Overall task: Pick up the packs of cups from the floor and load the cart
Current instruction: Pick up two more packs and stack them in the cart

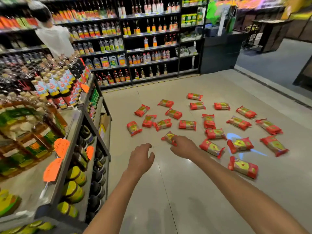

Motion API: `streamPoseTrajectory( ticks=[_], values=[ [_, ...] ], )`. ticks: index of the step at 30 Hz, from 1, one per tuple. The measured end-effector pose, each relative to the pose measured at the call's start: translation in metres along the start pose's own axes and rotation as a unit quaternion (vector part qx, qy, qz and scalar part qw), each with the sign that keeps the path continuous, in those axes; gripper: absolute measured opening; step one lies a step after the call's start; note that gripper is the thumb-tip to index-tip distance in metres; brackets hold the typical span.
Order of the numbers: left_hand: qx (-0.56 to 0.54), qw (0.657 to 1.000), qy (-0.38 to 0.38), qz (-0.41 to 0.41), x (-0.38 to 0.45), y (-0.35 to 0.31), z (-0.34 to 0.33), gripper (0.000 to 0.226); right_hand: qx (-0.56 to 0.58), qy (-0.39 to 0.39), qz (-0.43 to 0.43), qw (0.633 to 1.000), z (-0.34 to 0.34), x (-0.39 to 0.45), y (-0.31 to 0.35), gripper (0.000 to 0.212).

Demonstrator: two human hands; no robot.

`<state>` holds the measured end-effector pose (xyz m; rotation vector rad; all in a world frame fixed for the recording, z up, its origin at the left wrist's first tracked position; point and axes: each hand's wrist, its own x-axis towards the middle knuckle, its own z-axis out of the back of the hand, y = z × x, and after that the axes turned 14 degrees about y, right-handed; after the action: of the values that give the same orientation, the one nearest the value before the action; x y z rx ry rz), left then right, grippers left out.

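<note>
Head cam view, looking down at a shop floor [168, 191] with a whole bunch of red packs of cups [209, 122] scattered flat over the tiles, spread from the middle of the floor out toward its right side. They lie at all sorts of angles, a few touching each other, most apart.

Right hand [183, 146] is reaching out and sits on the nearest pack [168, 136], the one lying closest to the shelf side of the scatter. Fingers are curled over its right end so it looks like a grip, though the pack is still flat on the floor. Left hand [141, 157] is just beside it to the left, hovering over bare tile, fingers loosely spread and a bit bent, holding nothing.

Along the left edge of the floor there's a metal shelf rack [74, 132] packed with bottles and jars, with orange price tags [61, 146] stuck on. Across the far edge runs a dark wall shelf [152, 48] full of sauce and oil bottles. Another person in a white top [54, 39] stands at the far left by that shelf, quite blurred. No cart is in view.
</note>
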<state>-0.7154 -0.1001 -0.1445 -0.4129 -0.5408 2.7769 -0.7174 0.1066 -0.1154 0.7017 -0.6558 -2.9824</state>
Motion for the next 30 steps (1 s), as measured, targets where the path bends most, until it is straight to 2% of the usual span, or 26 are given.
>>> streamPoseTrajectory(
  ticks=[11, 15, 19, 22, 25, 30],
  values=[
    [-0.036, 0.999, -0.027, 0.021, 0.184, 0.129, 0.096, 0.04, 0.019, 0.028, 0.034, 0.999, 0.062, 0.224, 0.082, 0.055],
    [-0.043, 0.999, -0.017, 0.003, 0.263, 0.175, 0.126, 0.033, 0.029, 0.008, 0.029, 0.999, 0.077, 0.311, 0.107, 0.046],
    [-0.103, 0.994, 0.007, 0.022, 0.324, 0.214, 0.168, 0.028, 0.056, 0.012, 0.004, 0.998, 0.095, 0.375, 0.128, 0.046],
    [-0.118, 0.993, 0.001, 0.028, 0.369, 0.243, 0.207, 0.039, 0.071, 0.002, -0.008, 0.997, 0.118, 0.422, 0.14, 0.043],
    [-0.096, 0.995, -0.006, 0.035, 0.42, 0.268, 0.233, 0.037, 0.075, -0.017, -0.012, 0.997, 0.144, 0.469, 0.153, 0.039],
    [-0.091, 0.995, 0.002, 0.026, 0.519, 0.287, 0.253, 0.037, 0.083, -0.034, -0.015, 0.996, 0.176, 0.555, 0.161, 0.046]
  ],
)
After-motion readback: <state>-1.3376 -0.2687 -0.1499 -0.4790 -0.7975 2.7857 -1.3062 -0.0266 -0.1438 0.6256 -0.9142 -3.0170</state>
